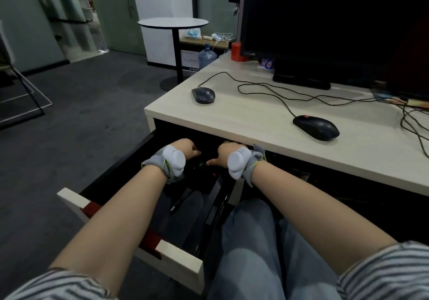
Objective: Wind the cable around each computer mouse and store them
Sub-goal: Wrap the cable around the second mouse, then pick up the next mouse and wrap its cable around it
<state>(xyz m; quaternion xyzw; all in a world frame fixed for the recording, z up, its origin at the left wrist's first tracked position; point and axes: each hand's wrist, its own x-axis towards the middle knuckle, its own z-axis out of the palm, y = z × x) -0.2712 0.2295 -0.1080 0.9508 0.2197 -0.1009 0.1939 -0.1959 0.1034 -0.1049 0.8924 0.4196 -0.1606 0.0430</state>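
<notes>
Two black wired mice lie on the pale desk (255, 123). A rounded mouse (203, 95) sits near the left corner, and a longer mouse with a red wheel (316, 127) is near the front edge. Their loose black cables (274, 91) trail right across the desk. Both my hands reach into the open drawer (178, 260) under the desk. My left hand (185, 149) and my right hand (225, 154) have their fingers curled down into the dark interior, thumbs pointing at each other. A dark shape with a small red spot (213, 174) lies just below them. What the fingers hold is hidden.
A black monitor (325, 21) stands at the back of the desk beside a red cylinder (236, 51). More cables tangle at the right edge (413, 118). A round table (173, 23) and a water bottle (207, 56) stand beyond the desk. My knees are under the drawer's right side.
</notes>
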